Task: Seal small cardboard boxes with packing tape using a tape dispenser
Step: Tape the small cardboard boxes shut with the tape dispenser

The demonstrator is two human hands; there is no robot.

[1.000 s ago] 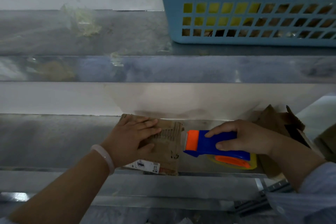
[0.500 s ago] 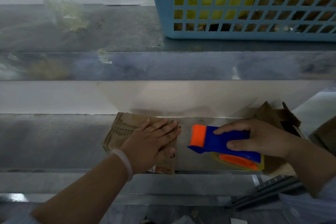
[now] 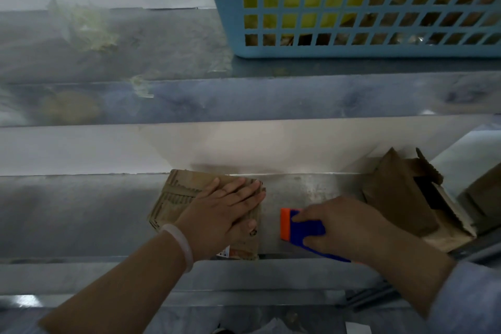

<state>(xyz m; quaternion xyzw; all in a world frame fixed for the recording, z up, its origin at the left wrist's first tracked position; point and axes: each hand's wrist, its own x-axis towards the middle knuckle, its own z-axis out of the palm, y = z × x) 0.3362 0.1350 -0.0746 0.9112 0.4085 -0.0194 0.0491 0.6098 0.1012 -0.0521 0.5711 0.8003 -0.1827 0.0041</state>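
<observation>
A small brown cardboard box [image 3: 177,195] lies on the lower metal shelf [image 3: 81,211]. My left hand [image 3: 225,211] lies flat on its top with straight fingers pointing right. Just to the right of the box, my right hand [image 3: 341,228] grips a blue tape dispenser [image 3: 303,229] with an orange front edge. The dispenser sits low near the shelf surface, a short gap from the box. The tape roll is hidden under my hand.
An open, crumpled cardboard box [image 3: 406,198] stands at the right end of the shelf. A blue plastic basket [image 3: 352,5] with yellow and brown contents sits on the upper shelf [image 3: 135,46]. Crumpled clear tape scraps [image 3: 84,27] lie at the upper left.
My right hand has lowered the dispenser toward the shelf and tipped it flatter. My left hand slid toward the right edge of the box top and stays flat there.
</observation>
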